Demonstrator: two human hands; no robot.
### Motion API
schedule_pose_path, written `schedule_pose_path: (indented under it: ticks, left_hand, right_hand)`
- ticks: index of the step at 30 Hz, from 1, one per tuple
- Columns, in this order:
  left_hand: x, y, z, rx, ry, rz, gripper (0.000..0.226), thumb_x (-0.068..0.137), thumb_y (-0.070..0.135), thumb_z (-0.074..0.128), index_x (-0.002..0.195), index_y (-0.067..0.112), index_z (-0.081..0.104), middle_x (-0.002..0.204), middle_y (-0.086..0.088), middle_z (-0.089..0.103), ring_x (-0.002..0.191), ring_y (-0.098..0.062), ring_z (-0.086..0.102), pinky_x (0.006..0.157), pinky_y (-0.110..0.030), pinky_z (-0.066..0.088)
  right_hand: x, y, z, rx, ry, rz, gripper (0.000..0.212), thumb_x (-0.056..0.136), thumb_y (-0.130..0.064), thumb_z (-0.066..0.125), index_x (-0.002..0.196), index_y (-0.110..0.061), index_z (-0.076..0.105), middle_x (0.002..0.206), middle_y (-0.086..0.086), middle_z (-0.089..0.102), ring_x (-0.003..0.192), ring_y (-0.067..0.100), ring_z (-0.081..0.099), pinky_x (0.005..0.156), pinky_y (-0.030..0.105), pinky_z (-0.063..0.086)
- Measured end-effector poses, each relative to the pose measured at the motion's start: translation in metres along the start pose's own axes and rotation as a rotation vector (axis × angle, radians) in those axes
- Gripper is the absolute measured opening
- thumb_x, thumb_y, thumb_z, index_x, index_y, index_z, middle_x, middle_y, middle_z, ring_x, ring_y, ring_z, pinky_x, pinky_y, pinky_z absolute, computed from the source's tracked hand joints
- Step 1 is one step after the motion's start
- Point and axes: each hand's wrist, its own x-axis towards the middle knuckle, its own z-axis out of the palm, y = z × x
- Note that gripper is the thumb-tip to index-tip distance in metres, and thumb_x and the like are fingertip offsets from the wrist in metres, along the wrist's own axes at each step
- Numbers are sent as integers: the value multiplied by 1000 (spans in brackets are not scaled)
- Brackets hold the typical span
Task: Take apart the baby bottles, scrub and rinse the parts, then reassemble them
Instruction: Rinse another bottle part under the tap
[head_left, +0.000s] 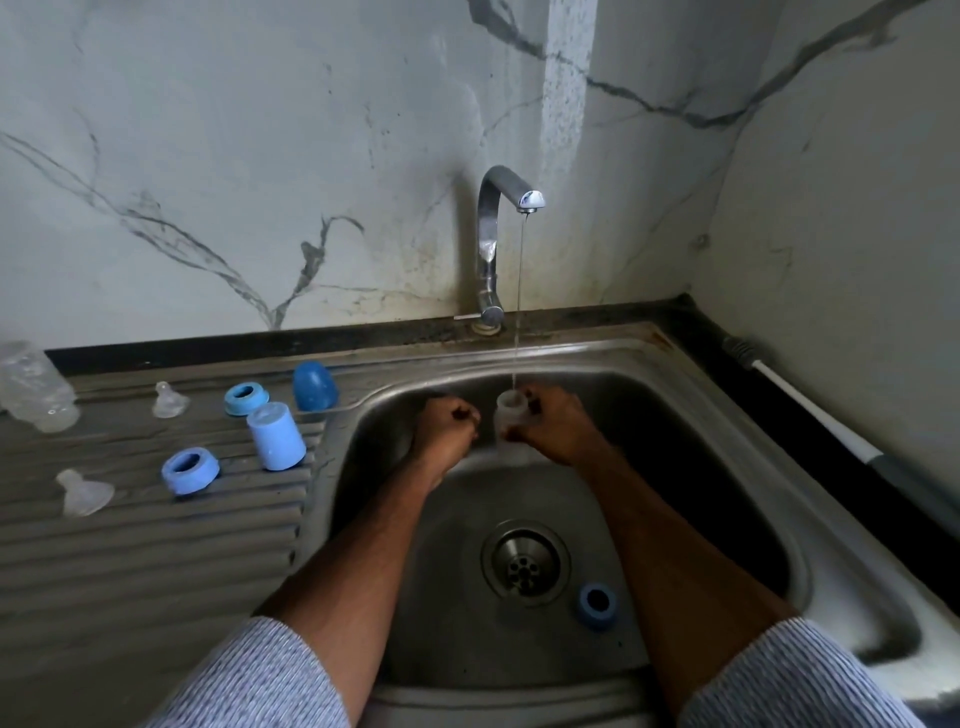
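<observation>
My right hand (553, 423) grips a clear bottle body (508, 415) upright in the sink, its open mouth under the thin stream from the tap (511, 195). My left hand (447, 423) is curled into a fist just left of the bottle, holding nothing that I can see. On the drainboard lie two blue collar rings (189, 472) (245, 399), a light blue cap (275, 436), a dark blue cap (314, 387), two clear teats (84, 492) (169, 401) and another clear bottle (36, 387). A third blue ring (597, 605) sits in the sink.
The steel sink (737, 467) has its drain (524, 564) in the middle. A white-handled brush (810, 413) lies along the right counter edge by the wall. The ribbed drainboard (130, 561) extends to the left.
</observation>
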Motion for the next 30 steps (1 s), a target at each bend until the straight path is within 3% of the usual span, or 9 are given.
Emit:
schedule_pose_path:
  ticks: [2, 4, 12, 16, 18, 20, 23, 28, 30]
  left_hand:
    - [0, -1, 0, 55, -9, 34, 16, 89, 6, 58, 90, 7, 74, 78, -14, 70, 56, -15, 54, 43, -18, 34]
    - [-1, -1, -1, 47, -21, 42, 17, 90, 5, 58, 91, 9, 74, 75, -11, 68, 56, -14, 54, 38, -15, 33]
    - [1, -3, 0, 8, -31, 49, 15, 93, 8, 59, 92, 8, 74, 76, -9, 67, 55, -12, 56, 33, -13, 32]
    - [6, -4, 0, -25, 26, 15, 16, 93, 8, 58, 85, 10, 72, 77, -12, 70, 55, -14, 58, 36, -14, 37]
    - [8, -6, 1, -40, 43, -4, 17, 93, 9, 57, 84, 6, 71, 80, -15, 71, 60, -17, 61, 41, -17, 44]
    - [10, -6, 1, -48, 49, -8, 16, 93, 9, 57, 87, 4, 72, 80, -15, 71, 61, -17, 61, 45, -19, 47]
    - [12, -9, 2, -53, 55, -19, 17, 92, 8, 57, 86, 5, 73, 76, -11, 71, 58, -15, 60, 50, -22, 48]
    - [13, -9, 0, -30, 50, -13, 21, 92, 7, 56, 77, 7, 71, 71, -10, 68, 55, -13, 59, 43, -16, 44]
    - [13, -10, 1, -16, 49, 2, 23, 92, 9, 57, 73, 12, 69, 68, -4, 67, 56, -12, 59, 47, -17, 47]
  right_hand:
    - [0, -2, -1, 40, 40, 2, 47, 77, -26, 85, 119, -28, 63, 114, -2, 69, 103, 13, 66, 91, 39, 58]
    - [0, -5, -2, 52, 45, 7, 44, 77, -25, 85, 114, -30, 62, 110, -4, 68, 100, 12, 65, 90, 41, 58]
    - [-2, -6, -2, 7, -6, 20, 44, 77, -26, 85, 116, -26, 65, 115, 1, 70, 106, 15, 66, 94, 37, 56]
    - [-1, -8, 0, 13, 61, 4, 37, 83, -33, 80, 116, -27, 65, 110, -2, 71, 98, 14, 68, 85, 33, 58]
    - [0, -11, 0, -62, 14, 17, 41, 83, -36, 80, 119, -21, 67, 114, 2, 71, 102, 18, 68, 87, 30, 55]
    - [-1, -13, 1, -111, 21, 35, 46, 81, -39, 81, 120, -21, 67, 116, 3, 71, 105, 18, 67, 93, 36, 55]
    - [-3, -12, 1, -65, 76, 48, 43, 80, -40, 81, 117, -27, 64, 110, -2, 70, 96, 14, 68, 85, 37, 59]
    - [-5, -15, 4, -93, 120, 57, 59, 68, -59, 79, 119, -34, 64, 113, -1, 71, 101, 18, 68, 89, 43, 58]
    - [-6, -18, 3, -168, 77, 76, 58, 71, -52, 83, 122, -29, 66, 116, 2, 71, 105, 20, 68, 93, 41, 57]
